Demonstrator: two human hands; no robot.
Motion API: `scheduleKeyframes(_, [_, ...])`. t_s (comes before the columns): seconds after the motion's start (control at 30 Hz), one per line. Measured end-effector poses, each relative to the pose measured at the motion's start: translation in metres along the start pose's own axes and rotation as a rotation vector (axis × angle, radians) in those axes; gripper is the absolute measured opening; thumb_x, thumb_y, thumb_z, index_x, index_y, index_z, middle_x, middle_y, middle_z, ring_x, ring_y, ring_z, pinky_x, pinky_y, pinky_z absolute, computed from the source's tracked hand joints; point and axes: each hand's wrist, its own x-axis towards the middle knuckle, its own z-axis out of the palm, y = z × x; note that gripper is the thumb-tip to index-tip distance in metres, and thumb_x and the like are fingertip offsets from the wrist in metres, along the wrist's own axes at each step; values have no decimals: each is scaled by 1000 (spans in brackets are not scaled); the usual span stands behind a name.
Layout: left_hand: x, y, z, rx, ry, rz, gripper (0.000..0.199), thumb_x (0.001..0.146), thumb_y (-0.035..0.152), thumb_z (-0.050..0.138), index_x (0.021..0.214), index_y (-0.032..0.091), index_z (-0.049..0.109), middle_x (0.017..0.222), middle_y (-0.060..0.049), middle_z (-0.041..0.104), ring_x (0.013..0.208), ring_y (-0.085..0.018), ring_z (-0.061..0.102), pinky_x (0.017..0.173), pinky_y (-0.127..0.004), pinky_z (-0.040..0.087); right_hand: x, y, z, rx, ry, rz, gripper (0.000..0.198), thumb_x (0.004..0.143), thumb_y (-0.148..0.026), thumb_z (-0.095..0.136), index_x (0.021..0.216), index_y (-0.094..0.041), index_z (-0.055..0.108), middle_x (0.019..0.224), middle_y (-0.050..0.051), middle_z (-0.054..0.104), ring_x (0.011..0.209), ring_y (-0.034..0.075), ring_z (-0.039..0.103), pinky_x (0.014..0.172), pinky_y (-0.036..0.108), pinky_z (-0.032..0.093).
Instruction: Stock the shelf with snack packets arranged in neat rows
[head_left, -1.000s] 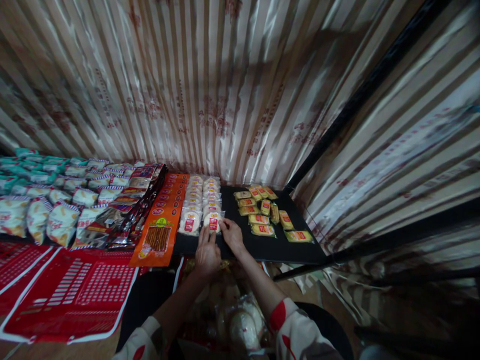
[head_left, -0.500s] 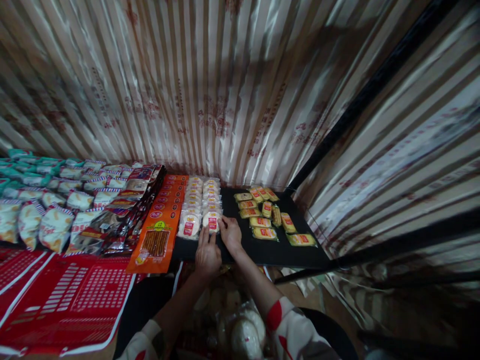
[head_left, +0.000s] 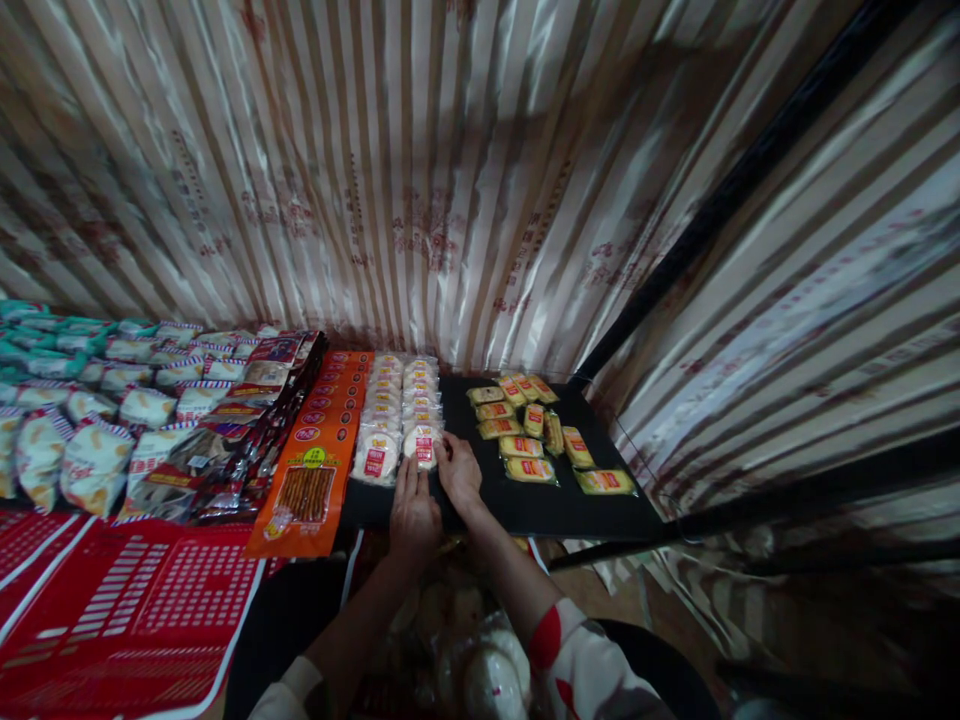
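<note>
Round white packet (head_left: 424, 445) at near end of right column (head_left: 421, 385), on black shelf (head_left: 547, 512). Left hand (head_left: 415, 515) touches its near edge, right hand (head_left: 459, 470) its right edge. Grip: cannot tell whether either closes on it. Just left: left column (head_left: 379, 425), then orange packet (head_left: 304, 495) overhanging near edge. Right: yellow packets (head_left: 529, 468). Far: striped curtain (head_left: 420, 200). Near left: red basket (head_left: 157, 610).

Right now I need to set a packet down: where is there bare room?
On the flat black shelf: the front strip, bordered by yellow plastic-wrapped packets and the right hand, and the gap between those packets and the white round wrapped snacks. It is crowded leftward: flat orange bag, glossy dark-red pouches, white puffy bags.
</note>
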Motion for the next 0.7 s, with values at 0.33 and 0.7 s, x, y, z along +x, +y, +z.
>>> scheduleKeyframes(0.33, [-1,2,-2,4,-33,-12,49,75,8,40,122,3,52,139,-19,41,136,-30,25,111,-47,27,-2,0,-1,93,16,15,32,84,-33,46,109,-19,61,94,7,62,76,15,59,73,26,45])
scheduleKeyframes(0.7, [-27,5,-23,-33,24,114,36,79,9,35,105,12,60,114,-13,60,112,-22,53,98,-38,45,-56,12,-21,393,116,-79,39,85,-34,41,115,-14,56,109,13,60,88,17,59,73,28,49])
